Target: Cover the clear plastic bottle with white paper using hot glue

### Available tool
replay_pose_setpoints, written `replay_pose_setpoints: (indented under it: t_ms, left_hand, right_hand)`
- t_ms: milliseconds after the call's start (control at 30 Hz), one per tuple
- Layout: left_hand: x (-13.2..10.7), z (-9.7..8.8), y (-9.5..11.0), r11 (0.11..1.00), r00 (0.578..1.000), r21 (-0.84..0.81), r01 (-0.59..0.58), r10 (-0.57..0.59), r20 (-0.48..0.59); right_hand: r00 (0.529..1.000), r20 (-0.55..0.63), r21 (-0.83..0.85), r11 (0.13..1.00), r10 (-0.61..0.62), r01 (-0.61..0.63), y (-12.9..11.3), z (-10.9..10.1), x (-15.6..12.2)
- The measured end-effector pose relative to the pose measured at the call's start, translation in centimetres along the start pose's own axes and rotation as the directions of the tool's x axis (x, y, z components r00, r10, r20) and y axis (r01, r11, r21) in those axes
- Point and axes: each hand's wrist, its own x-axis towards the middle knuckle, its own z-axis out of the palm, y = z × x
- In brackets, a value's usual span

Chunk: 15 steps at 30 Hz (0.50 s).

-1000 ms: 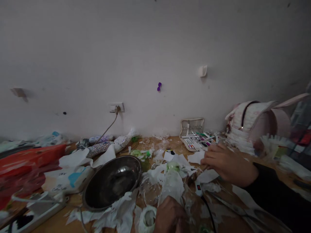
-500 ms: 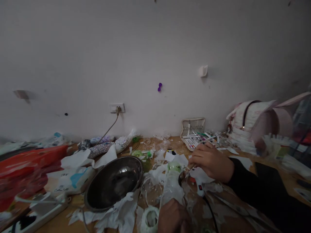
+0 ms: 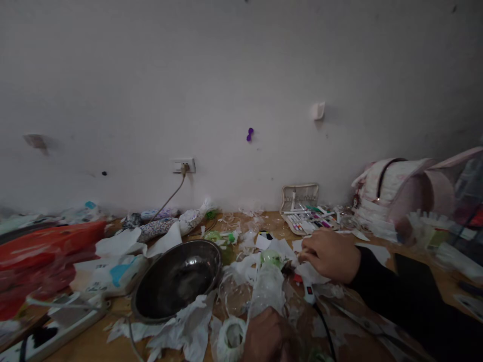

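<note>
My left hand point(image 3: 269, 334) is closed around the lower end of a translucent plastic bottle point(image 3: 268, 289) lying on the table, its pale green end point(image 3: 271, 258) pointing away from me. My right hand point(image 3: 332, 255) is just right of that green end, fingers pinched together. A small dark thing point(image 3: 289, 265) shows by its fingertips, too unclear to name. Below the right hand lies a white device with a red switch point(image 3: 310, 291) and a black cable. Beside my left hand stands a roll of whitish tape point(image 3: 231, 339).
A dark metal bowl point(image 3: 177, 281) stands left of the bottle, among torn white paper point(image 3: 184, 327). Behind are a marker case point(image 3: 302, 216) and paper-wrapped shapes point(image 3: 162, 229). A pink-white backpack point(image 3: 392, 191) is at right, a red plastic bag point(image 3: 49, 246) and power strip point(image 3: 64, 327) at left.
My right hand has shifted slightly right and down, away from the bottle's green end. The dark rounded thing near its fingers shows less. My left hand stays on the bottle.
</note>
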Motion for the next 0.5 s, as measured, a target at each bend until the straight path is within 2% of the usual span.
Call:
replay_pose_setpoints:
  t_ms: [133, 300, 400, 500]
  left_hand:
    - [-0.7, -0.1, -0.2, 1.0, 0.997, 0.001, 0.027, -0.027, 0.067]
    - [-0.4, -0.4, 0.2, 0.998, 0.996, -0.045, 0.048, -0.044, 0.084]
    - [-0.3, -0.4, 0.3, 0.997, 0.995, -0.061, 0.053, -0.047, 0.091]
    - [-0.5, -0.4, 0.2, 0.996, 0.994, -0.067, 0.057, -0.05, 0.102]
  right_hand:
    - [0.997, 0.038, 0.161, 0.984, 0.066, -0.071, -1.1, 0.8, 1.1]
    - [0.993, 0.051, 0.327, 0.938, 0.108, -0.118, -0.6, -0.6, 1.3]
    - [0.983, -0.027, 0.298, 0.94, 0.181, -0.165, 0.0, -1.4, 1.0]
    - [0.972, -0.069, 0.244, 0.949, 0.224, -0.201, 0.1, -1.0, 0.9]
